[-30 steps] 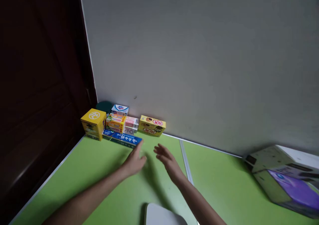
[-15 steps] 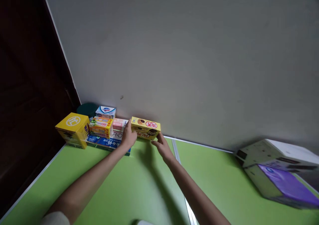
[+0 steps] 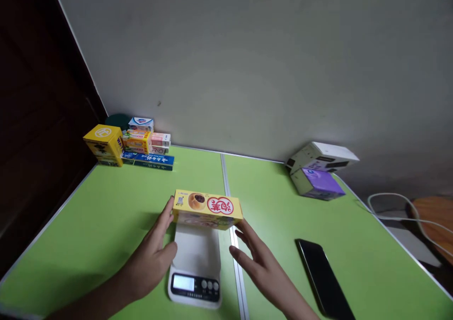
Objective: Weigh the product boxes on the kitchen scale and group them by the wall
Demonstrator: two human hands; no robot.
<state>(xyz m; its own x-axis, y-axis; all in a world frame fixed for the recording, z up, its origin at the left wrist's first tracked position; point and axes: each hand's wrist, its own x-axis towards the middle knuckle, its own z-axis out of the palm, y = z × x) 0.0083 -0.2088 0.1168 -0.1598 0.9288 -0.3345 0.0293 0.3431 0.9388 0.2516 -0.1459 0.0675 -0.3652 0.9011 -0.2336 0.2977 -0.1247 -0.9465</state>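
A yellow snack box (image 3: 207, 209) with a red-and-white logo sits crosswise over the far end of a white kitchen scale (image 3: 196, 263). My left hand (image 3: 150, 261) has its stretched fingertips against the box's left end. My right hand (image 3: 260, 265) has its fingertips at the box's right lower corner. The box is pressed between the two hands. I cannot tell whether it rests on the scale's plate or hovers just above it. The scale's display and buttons face me.
A black phone (image 3: 323, 277) lies flat to the right. White and purple boxes (image 3: 316, 171) stand at the back right. A yellow cube box (image 3: 103, 143), a blue flat box (image 3: 148, 160) and several small packets stand in the back left corner. A white cable (image 3: 396, 206) runs off the table's right.
Both hands took the yellow snack box from the wall and brought it toward me to the scale. The view has tilted down, so the scale and phone show.
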